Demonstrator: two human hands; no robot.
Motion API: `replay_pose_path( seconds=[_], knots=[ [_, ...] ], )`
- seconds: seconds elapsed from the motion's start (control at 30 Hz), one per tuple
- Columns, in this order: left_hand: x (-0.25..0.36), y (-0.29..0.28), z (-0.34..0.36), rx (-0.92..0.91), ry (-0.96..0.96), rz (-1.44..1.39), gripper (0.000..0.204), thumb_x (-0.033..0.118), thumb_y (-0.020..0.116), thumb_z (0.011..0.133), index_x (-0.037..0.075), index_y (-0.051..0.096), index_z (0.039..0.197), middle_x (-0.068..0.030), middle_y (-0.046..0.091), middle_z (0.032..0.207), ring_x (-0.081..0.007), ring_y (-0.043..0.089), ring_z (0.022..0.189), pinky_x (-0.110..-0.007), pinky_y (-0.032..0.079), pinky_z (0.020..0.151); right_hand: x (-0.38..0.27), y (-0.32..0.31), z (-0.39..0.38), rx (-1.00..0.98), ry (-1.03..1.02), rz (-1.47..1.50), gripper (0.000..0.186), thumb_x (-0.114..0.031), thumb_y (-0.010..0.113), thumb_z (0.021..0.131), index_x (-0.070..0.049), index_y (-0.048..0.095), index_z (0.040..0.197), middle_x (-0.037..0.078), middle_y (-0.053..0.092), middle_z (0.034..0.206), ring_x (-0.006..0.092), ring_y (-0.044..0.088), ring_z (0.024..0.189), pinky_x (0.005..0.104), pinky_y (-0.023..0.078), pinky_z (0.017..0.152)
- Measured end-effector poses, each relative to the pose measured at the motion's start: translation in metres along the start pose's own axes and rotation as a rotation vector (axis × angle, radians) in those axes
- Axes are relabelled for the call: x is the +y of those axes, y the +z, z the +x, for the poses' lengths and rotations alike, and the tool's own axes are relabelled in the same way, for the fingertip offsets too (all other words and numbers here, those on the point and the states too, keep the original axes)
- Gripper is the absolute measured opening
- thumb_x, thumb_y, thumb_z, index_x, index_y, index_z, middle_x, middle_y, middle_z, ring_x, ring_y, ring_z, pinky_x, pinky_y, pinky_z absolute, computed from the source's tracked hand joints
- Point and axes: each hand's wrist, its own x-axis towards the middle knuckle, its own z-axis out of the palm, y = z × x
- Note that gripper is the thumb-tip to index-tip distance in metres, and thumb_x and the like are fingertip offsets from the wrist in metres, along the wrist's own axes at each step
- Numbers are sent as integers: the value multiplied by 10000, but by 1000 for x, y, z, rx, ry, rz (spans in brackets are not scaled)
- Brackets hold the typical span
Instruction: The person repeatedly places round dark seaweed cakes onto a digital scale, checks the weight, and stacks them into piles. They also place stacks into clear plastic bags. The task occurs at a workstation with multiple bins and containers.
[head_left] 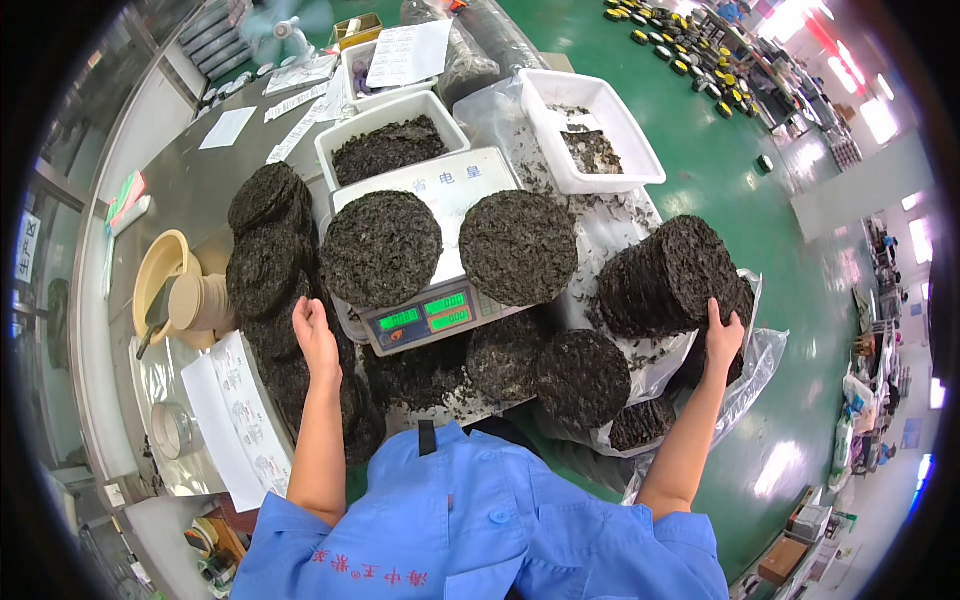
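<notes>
Dark, round dried seaweed cakes lie all around my hands. One seaweed cake (383, 248) rests on the left of a digital scale (440, 312) with lit green displays, and another seaweed cake (518, 247) overlaps its right side. My left hand (317, 338) is raised at the inner edge of a heaped pile of seaweed cakes (268, 260), its fingers stretched out and nothing visible in them. At the right, a thick leaning stack of seaweed cakes (668, 275) has my right hand (724, 335) at its lower right edge. Those fingers are bent over the rim of the end cake; the thumb is hidden.
Behind the scale stand a white tub of loose seaweed (390, 150) and a white tub with scraps (595, 150). A yellow basin (165, 265), a stack of beige discs (200, 303) and printed sheets (240, 420) lie left. Clear plastic (765, 350) hangs at the table's right edge.
</notes>
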Motion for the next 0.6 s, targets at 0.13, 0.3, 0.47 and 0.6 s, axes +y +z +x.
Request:
replay_pose_path(
  seconds=[0.13,0.3,0.47,0.6],
  knots=[
    [7,8,-1,71,169,-8,526,305,557,1016,-11,411,1411,-150,441,1398,-233,479,1242,-355,382,1060,-40,3,-14,148,21,-292,738,-572,674,822,34,615,1240,304,574,1238,433,565,1156,477,462,990],
    [28,19,-11,62,269,-10,473,258,568,1011,-22,440,1370,-144,456,1362,-220,492,1199,-349,398,1036,-1,8,25,-102,211,789,492,-23,828,635,64,649,1085,101,701,942,207,672,821,315,526,811],
    [53,37,-54,66,530,17,401,136,581,992,-28,457,1335,-139,509,1288,-215,529,1161,-338,432,979,-33,-25,-8,153,-75,692,471,-23,827,656,50,620,1074,115,683,1019,210,652,875,339,527,828],
    [99,76,-135,-356,642,-82,323,65,620,947,-2,538,1253,-128,564,1291,-228,550,1176,-366,433,1017,-83,-49,-64,-217,130,1525,468,135,659,772,44,549,1217,137,661,1120,270,657,994,411,542,924]
  ],
)
